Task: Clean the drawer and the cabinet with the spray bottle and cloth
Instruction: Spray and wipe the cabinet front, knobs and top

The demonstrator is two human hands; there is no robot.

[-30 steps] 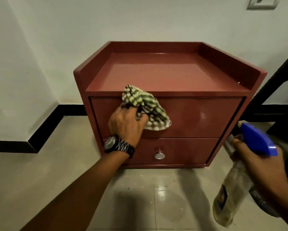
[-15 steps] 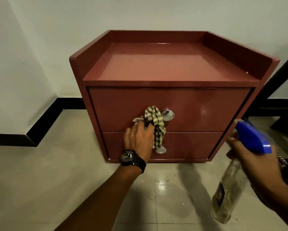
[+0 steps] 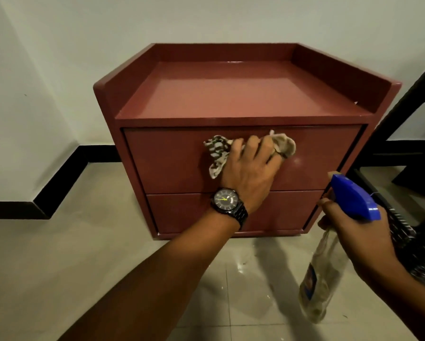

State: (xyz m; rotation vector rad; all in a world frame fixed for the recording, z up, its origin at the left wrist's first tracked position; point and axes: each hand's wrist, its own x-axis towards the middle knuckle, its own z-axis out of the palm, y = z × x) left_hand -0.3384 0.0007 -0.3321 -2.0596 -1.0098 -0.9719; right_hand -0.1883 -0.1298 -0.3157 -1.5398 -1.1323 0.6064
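Observation:
A dark red cabinet (image 3: 231, 94) with two shut drawers stands on the floor against a white wall. My left hand (image 3: 250, 171), with a black watch on its wrist, presses a checked green and white cloth (image 3: 217, 153) flat against the upper drawer front (image 3: 167, 163). The hand and arm hide both drawer knobs. The lower drawer (image 3: 181, 212) sits just beneath. My right hand (image 3: 359, 232) grips the neck of a clear spray bottle (image 3: 322, 279) with a blue trigger head, held off the cabinet's lower right corner, nozzle up.
Glossy beige floor tiles (image 3: 58, 267) spread in front, wet patches near the cabinet base. A black skirting (image 3: 58, 183) runs along the wall at left. Dark furniture legs (image 3: 408, 124) stand close on the right of the cabinet.
My left hand has moved the cloth up and to the right, from the seam between the drawers to the upper drawer's top middle. The spray bottle has stayed at the right.

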